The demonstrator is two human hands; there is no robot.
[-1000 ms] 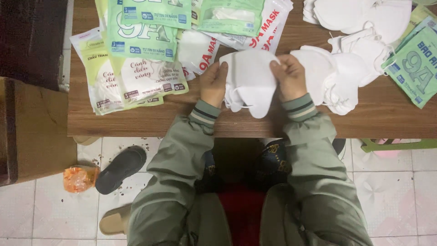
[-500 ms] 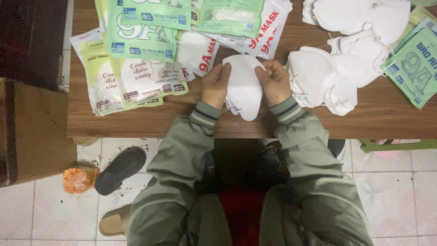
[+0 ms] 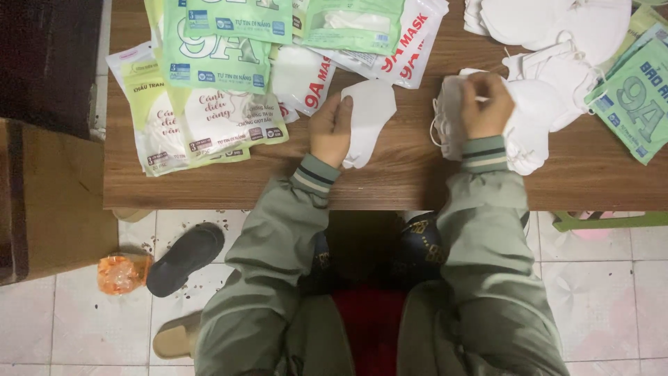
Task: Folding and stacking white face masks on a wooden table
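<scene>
1. Two hands work at the wooden table [image 3: 390, 182]: my left hand [image 3: 331, 129] is closed on a folded white face mask [image 3: 369, 118], pinned flat near the table's front edge.
2. My right hand [image 3: 486, 103] pinches a mask from the loose white pile [image 3: 536, 118]; I'd lift only one.
3. Green-and-white mask packets [image 3: 209, 83] lie left; whether they are filled, I can't tell.

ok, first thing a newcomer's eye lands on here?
The left hand holding a folded white mask at the middle of the wooden table. Next, the right hand on the heap of white masks to its right, and the green and white packets fanned at upper left.
</scene>
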